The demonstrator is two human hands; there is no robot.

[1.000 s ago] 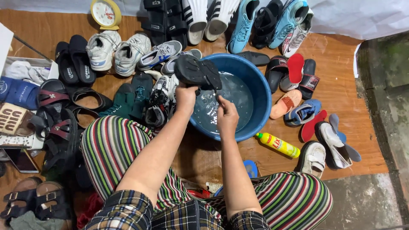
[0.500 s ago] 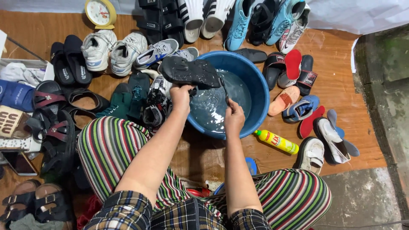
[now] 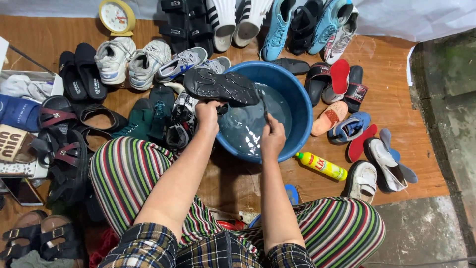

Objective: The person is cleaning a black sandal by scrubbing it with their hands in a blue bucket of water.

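The left hand grips a black shoe sole-up over the blue basin at frame centre, the right hand clutches a brush, and many shoes around look unwashed.

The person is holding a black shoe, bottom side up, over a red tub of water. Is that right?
Not quite. In the head view the tub is blue, not red. The rest holds: the left hand holds a black shoe, sole up, over the water.
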